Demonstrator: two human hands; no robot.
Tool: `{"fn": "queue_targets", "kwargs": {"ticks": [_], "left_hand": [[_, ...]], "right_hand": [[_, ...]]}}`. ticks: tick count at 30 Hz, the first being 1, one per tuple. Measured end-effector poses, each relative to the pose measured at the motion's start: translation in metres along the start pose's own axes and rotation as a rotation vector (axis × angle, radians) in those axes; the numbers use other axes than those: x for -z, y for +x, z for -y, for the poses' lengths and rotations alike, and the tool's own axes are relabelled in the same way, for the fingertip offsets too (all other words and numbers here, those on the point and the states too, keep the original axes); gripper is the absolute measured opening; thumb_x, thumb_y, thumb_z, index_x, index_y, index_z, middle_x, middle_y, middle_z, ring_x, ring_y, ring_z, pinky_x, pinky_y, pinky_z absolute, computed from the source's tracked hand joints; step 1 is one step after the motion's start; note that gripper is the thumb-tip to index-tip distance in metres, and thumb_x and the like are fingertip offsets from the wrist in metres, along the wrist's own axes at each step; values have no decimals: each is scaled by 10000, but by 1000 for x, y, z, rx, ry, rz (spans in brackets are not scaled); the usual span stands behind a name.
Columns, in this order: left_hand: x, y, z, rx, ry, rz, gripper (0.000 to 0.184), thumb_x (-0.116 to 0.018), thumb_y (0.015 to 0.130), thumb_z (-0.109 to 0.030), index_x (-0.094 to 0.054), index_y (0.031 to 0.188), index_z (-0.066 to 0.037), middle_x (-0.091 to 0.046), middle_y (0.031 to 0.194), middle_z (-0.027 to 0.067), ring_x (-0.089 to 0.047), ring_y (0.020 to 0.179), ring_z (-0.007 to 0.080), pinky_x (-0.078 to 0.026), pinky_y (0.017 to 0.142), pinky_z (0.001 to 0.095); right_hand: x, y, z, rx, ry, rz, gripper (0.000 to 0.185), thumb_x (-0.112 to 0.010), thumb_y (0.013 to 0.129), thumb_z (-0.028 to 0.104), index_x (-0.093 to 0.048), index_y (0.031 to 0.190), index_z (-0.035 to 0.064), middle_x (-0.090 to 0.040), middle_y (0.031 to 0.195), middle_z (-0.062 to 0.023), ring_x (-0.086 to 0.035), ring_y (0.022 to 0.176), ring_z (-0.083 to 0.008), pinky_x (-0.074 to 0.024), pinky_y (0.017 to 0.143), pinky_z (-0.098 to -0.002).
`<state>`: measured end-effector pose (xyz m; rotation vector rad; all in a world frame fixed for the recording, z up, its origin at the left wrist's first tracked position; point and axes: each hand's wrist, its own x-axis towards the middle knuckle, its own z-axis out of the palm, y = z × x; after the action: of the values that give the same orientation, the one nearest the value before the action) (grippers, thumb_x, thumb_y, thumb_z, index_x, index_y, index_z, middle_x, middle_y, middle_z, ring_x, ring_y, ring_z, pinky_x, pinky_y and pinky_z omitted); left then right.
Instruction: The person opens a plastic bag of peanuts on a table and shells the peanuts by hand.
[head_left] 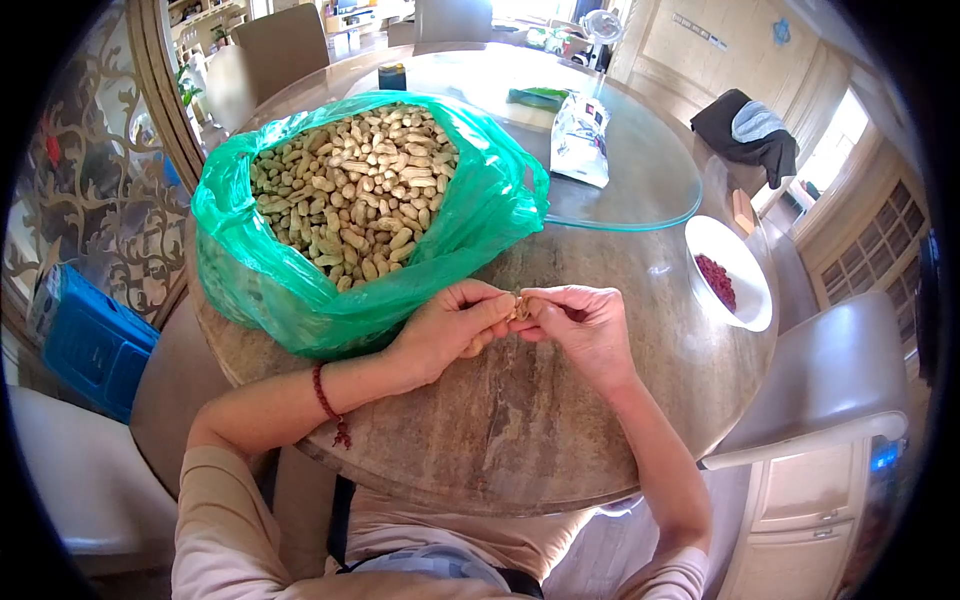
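The left hand (462, 322) pinches one end of a tan peanut pod (521, 309) between thumb and forefinger, its other fingers curled beneath, while the right hand (583, 328) grips the same pod from the 3 o'clock side, thumb and forefinger meeting the left fingertips. The pod sits above the near-middle of the brown marbled table (510, 430); fingertips cover most of it, so which way it points and how its long axis runs cannot be told. At 8 o'clock from the pod, a dark red bracelet (325, 402) circles the left wrist, its tassel hanging toward 5 o'clock. At 10 o'clock, just beside the left hand, a green plastic bag (490, 215) gapes open, heaped with unshelled peanuts (360, 190) whose long axes lie every which way. Near 3 o'clock, apart from the right hand, a white bowl (752, 280) contains red kernels (714, 282); its outline stretches from 11 toward 5 o'clock. Farther out, at 1 o'clock, a white packet (580, 145) rests on the glass turntable (640, 200), its length running roughly from 12 to 6. A green packet (540, 97) lies near 12, and a small dark box (392, 76) stands at 11.
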<state>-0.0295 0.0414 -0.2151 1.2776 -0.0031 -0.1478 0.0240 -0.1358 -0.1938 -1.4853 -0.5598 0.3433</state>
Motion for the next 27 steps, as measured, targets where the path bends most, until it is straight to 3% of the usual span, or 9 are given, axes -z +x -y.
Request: {"fn": "queue_targets", "kwargs": {"ticks": [6, 11, 14, 16, 17, 18, 21, 23, 27], "left_hand": [[4, 3, 0, -15, -142, 150, 221, -532, 930, -257, -606, 945, -49, -541, 759, -20, -365, 529, 16, -252, 416, 158], [5, 3, 1, -43, -168, 191, 242, -496, 949, -235, -599, 1079, -59, -541, 815, -13, -359, 536, 14, -241, 413, 153], [3, 3, -1, -56, -116, 169, 260, -488, 952, -218, -585, 1134, -60, -543, 840, -14, -362, 539, 13, -250, 419, 151], [4, 3, -1, -66, -98, 172, 260, -489, 951, -212, -582, 1139, -59, -542, 853, -17, -370, 544, 13, -264, 430, 148], [4, 3, -1, -77, -79, 174, 261, -490, 949, -206, -580, 1144, -58, -541, 866, -20, -378, 549, 12, -279, 441, 144], [3, 3, -2, -75, -79, 175, 261, -490, 949, -206, -580, 1144, -58, -541, 866, -20, -378, 549, 12, -279, 441, 144], [-1, 0, -6, -111, 68, 97, 259, -492, 943, -194, -588, 1145, -62, -551, 829, -34, -406, 564, 13, -322, 476, 147], [-2, 0, -8, -149, 152, 82, 249, -499, 938, -188, -605, 1129, -69, -558, 778, -46, -430, 581, 15, -350, 501, 155], [-3, 0, -9, -98, 212, 83, 268, -496, 945, -182, -583, 1172, -70, -523, 801, -35, -417, 593, 9, -310, 468, 154]], "right_hand": [[-1, 0, 6, 26, 22, -25, 128, -569, 864, 2, -656, 946, -43, -667, 867, -110, -670, 771, -177, -573, 661, -271], [3, 1, 9, 37, 100, -48, 134, -541, 854, -7, -653, 920, -40, -662, 870, -98, -672, 766, -181, -579, 658, -276], [13, 5, -1, -101, -30, -77, 156, -543, 826, 11, -660, 920, -31, -660, 844, -101, -659, 719, -161, -555, 640, -272], [21, 8, -13, 2, -627, 75, 183, -564, 799, 39, -665, 942, -17, -650, 822, -115, -623, 668, -159, -510, 621, -286], [23, 6, -22, 288, -775, 60, 151, -627, 777, 55, -685, 911, 15, -587, 715, -5, -497, 535, -80, -392, 475, -218], [21, 5, -22, 288, -775, 58, 151, -627, 777, 55, -685, 911, 15, -587, 715, -5, -497, 535, -80, -392, 475, -218], [11, 1, -8, 275, -719, 3, 152, -643, 805, 74, -675, 939, 10, -628, 756, -31, -568, 576, -89, -455, 499, -216], [3, -2, 13, -202, -46, 10, 173, -655, 823, 89, -655, 957, -21, -663, 815, -101, -648, 666, -152, -540, 586, -259], [1, -4, 14, -137, 42, 67, 159, -621, 858, 82, -636, 955, -42, -664, 850, -101, -667, 694, -165, -567, 587, -254]]}}
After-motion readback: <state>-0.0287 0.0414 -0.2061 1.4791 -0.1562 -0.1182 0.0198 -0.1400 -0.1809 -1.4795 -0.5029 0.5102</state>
